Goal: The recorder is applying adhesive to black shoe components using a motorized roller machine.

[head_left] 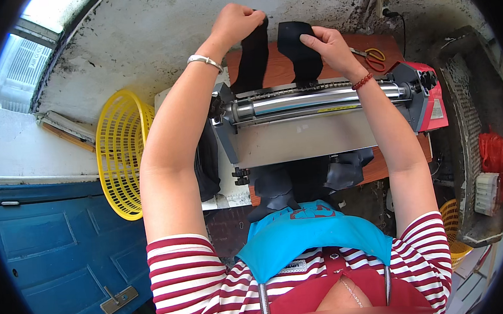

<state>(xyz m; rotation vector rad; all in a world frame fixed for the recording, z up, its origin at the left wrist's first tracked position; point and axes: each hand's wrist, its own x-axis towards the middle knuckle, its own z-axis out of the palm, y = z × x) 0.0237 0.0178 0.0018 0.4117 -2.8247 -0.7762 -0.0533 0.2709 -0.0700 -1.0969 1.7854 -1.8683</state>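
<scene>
My left hand [239,23] is raised beyond the roller machine [317,102], its fingers pinched on the top end of a long black strip of material [253,59]. The strip hangs down to the machine's far side. To the right, my right hand [331,45] grips a second black strip [301,56] between thumb and fingers, its upper part fanned out flat. That strip's lower end meets the far side of the rollers. Limp black pieces [344,171] hang on the machine's near side, in front of my blue apron [319,233].
Scissors [375,60] with orange and yellow handles lie right of my right hand on the brown tabletop [345,43]. A yellow basket [106,160] stands at the left, above a blue door [43,233]. A grimy metal trough [461,144] with a red bag [495,156] is at the right.
</scene>
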